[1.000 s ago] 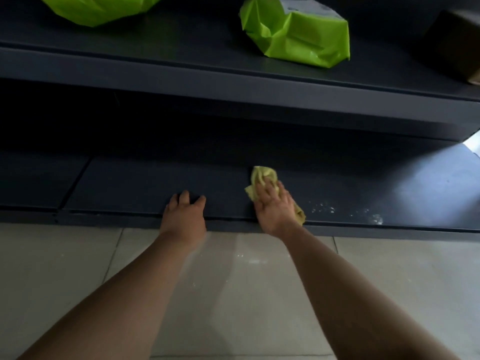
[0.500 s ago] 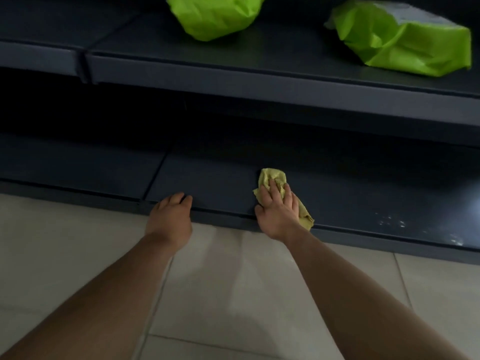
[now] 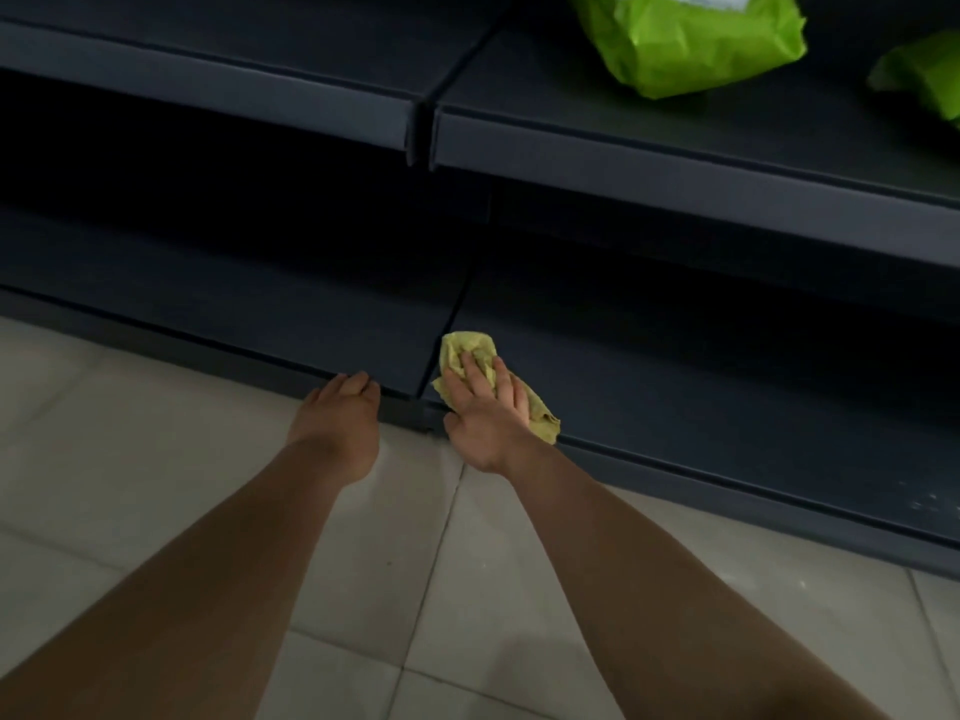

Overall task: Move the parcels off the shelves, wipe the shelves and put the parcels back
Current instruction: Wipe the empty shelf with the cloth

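Step in hand: I read this as the wiping stage, on the bottom shelf (image 3: pixel 675 387) just above the floor (image 3: pixel 156 459).
Right hand: my right hand (image 3: pixel 483 407) lies flat on the yellow cloth (image 3: pixel 543 415). Its fingers (image 3: pixel 470 363) are spread and straight, pressing down rather than clutching, and the thumb sticks out to the side, off the cloth.
Left hand: my left hand (image 3: pixel 340 413) rests its fingertips on the front lip of the neighbouring shelf panel. The fingers are loosely bent and I see nothing held in them. It looks like a brace.
Cloth: it is bunched under the palm at the front of the right-hand panel, just beside the seam between the two panels.
Parcels: one green parcel (image 3: pixel 691 39) sits on the upper shelf (image 3: pixel 623 127), and a second green parcel (image 3: pixel 930 75) is cut off by the right edge. I see no parcels on the bottom shelf.
Done, as I judge it: the visible part of the bottom shelf has been emptied and wiping there is under way.
Left, as I judge it: pale specks (image 3: pixel 930 504) show near the front of that shelf far to the right, so that patch needs a pass. The upper shelf has not been cleared, so it needs clearing and wiping, and then its parcels go back.
Unknown: the deep back of the bottom shelf is too dark for me to judge.
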Motion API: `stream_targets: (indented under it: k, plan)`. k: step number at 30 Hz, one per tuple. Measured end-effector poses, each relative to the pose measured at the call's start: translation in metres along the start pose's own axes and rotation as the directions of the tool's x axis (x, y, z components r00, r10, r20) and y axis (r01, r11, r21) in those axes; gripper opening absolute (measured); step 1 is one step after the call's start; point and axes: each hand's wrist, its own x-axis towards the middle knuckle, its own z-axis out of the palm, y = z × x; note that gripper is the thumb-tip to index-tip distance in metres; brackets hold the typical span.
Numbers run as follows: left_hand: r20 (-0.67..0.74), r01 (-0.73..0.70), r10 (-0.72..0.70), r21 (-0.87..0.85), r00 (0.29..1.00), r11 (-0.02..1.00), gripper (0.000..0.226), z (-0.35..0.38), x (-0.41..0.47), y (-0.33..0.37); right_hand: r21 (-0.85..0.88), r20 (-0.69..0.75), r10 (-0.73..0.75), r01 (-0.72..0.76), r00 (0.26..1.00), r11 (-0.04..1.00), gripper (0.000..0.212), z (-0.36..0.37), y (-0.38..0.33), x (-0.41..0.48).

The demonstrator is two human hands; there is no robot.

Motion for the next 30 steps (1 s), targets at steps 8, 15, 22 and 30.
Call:
stream_targets:
  k: [8,15,22,30]
  plan:
    - [0.033,0.013,-0.012,-0.033,0.999,0.999,0.062,-0.003,0.005,-0.002,-0.118,-0.025,-0.159,0.155,0.987,0.981,0.062,0.009,-0.01,-0.006]
    - [0.004,-0.004,0.005,-0.078,1.0,0.997,0.064,0.002,-0.01,0.027,-0.107,-0.085,-0.127,0.118,0.988,0.987,0.061,0.004,0.047,-0.046]
    - [-0.056,-0.185,0.179,-0.136,0.982,0.973,0.066,0.001,-0.016,0.116,-0.061,-0.164,0.069,-0.08,0.984,0.995,0.059,-0.012,0.149,-0.11]
    - [-0.033,-0.412,0.412,-0.153,0.91,0.898,0.062,0.009,-0.034,0.247,0.04,-0.173,0.483,-0.484,0.858,0.874,0.055,-0.041,0.274,-0.179]
